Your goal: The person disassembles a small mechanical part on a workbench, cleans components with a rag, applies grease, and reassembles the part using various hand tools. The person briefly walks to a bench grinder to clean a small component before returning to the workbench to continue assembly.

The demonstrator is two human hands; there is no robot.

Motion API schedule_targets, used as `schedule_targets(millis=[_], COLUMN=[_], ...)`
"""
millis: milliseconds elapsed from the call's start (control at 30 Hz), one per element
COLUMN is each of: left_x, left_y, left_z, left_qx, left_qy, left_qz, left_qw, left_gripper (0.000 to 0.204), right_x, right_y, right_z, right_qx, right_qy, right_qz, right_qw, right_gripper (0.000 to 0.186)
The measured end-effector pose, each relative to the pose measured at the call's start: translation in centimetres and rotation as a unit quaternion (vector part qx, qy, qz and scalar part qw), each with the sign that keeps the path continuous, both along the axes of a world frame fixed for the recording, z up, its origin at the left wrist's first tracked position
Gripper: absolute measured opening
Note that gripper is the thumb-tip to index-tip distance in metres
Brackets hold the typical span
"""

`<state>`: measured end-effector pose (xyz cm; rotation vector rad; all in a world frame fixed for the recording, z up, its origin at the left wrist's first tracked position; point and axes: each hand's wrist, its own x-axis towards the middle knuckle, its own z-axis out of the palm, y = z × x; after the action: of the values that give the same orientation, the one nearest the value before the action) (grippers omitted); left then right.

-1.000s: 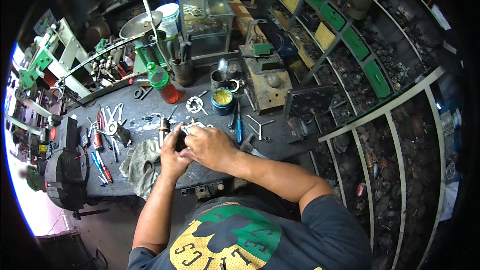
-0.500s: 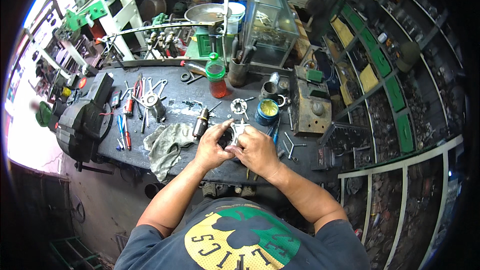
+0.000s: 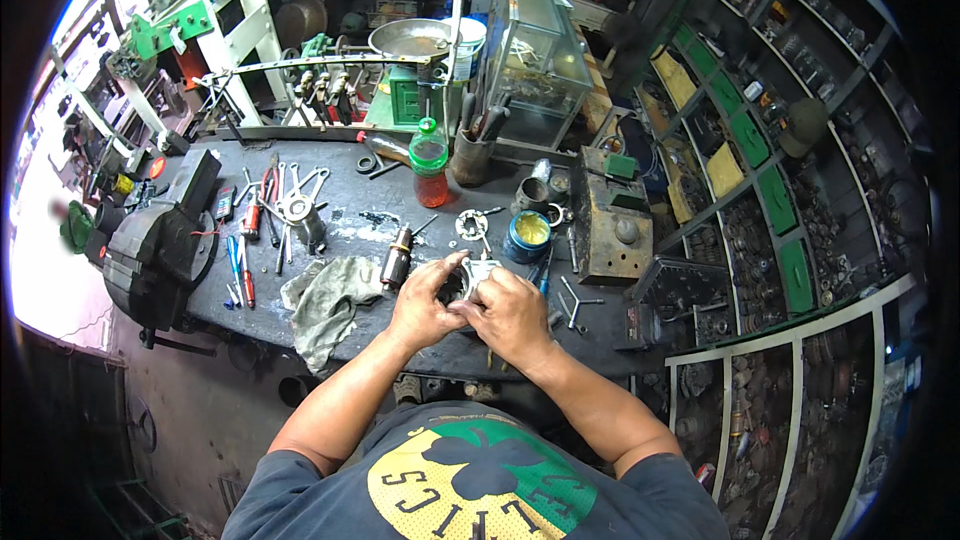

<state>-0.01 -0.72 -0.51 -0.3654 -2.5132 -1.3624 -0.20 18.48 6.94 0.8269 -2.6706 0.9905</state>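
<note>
Over the near edge of the workbench, both hands are closed around a silvery cast-metal housing. My left hand grips its left side, thumb toward the middle. From the right, my right hand curls over it, and the two thumbs nearly meet at the near side. Much of the housing is hidden by the fingers. Just left of my left hand lies a motor armature with a copper-coloured band, beside a grey-green rag. Beyond the hands are a round metal ring part and a blue tub of yellowish grease.
A black bench vise stands at the left, with wrenches and screwdrivers near it. Farther back is a green-topped bottle of red liquid. A metal box and a T-shaped wrench lie to the right.
The whole view has shifted slightly. Both hands keep hold of the housing, with only a small shift of the fingers.
</note>
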Motion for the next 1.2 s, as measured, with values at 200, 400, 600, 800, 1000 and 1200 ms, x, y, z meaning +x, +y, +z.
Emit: schedule_targets(millis=[200, 400, 600, 800, 1000, 1200], left_x=[-0.1, -0.2, -0.5, -0.4, 0.4, -2.3], left_y=[-0.1, 0.1, 0.0, 0.3, -0.5, -0.3], left_z=[0.1, -0.2, -1.0, -1.2, 0.9, 2.2], left_qx=[0.000, 0.010, 0.012, -0.008, 0.035, 0.119], left_qy=[0.013, 0.045, 0.065, 0.058, -0.048, 0.044], left_qz=[-0.014, -0.006, 0.009, 0.001, -0.028, 0.027], left_qw=[1.000, 0.999, 0.998, 0.998, 0.998, 0.992], left_gripper=[0.089, 0.091, 0.083, 0.087, 0.101, 0.045], right_x=[-0.1, 0.3, 0.2, 0.6, -1.1, -5.4], right_y=[0.5, -0.2, -0.6, -0.3, 3.5, 18.5], right_z=[-0.4, 0.2, -0.7, -1.2, -2.8, -17.0], right_qx=[-0.045, -0.036, 0.003, 0.005, -0.133, 0.155], right_qy=[-0.012, 0.002, 0.026, 0.067, 0.078, -0.245], right_qz=[0.038, -0.005, -0.015, -0.028, -0.041, -0.363], right_qw=[0.998, 0.999, 1.000, 0.997, 0.987, 0.885], right_gripper=[0.025, 0.015, 0.017, 0.029, 0.022, 0.032])
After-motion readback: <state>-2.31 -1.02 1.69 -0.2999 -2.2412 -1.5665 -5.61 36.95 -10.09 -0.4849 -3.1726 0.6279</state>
